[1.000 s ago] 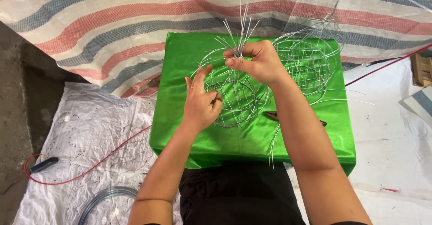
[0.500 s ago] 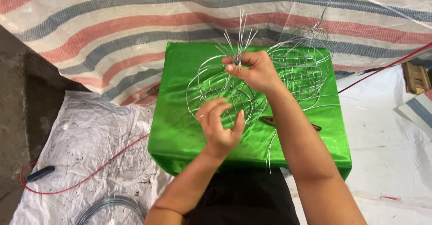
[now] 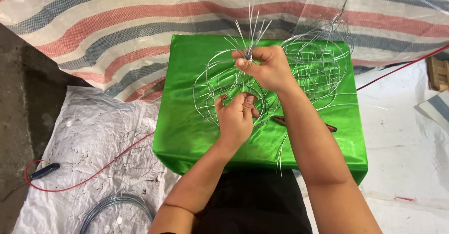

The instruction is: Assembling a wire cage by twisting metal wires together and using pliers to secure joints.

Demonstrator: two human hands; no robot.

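Nearest me, a coil of wire (image 3: 114, 206) lies on the white plastic sheet (image 3: 84, 140). Over the green cloth (image 3: 187, 126), my left hand (image 3: 236, 117) pinches strands of the wire frame (image 3: 220, 84). Beyond, my right hand (image 3: 264, 68) is closed tight round the frame's bunched wire ends. What may be pliers (image 3: 283, 120) lie just beside. The striped tarp (image 3: 117, 28) hangs behind.

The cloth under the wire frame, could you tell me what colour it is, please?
Shiny bright green cloth, plain with no pattern, seen in the head view.
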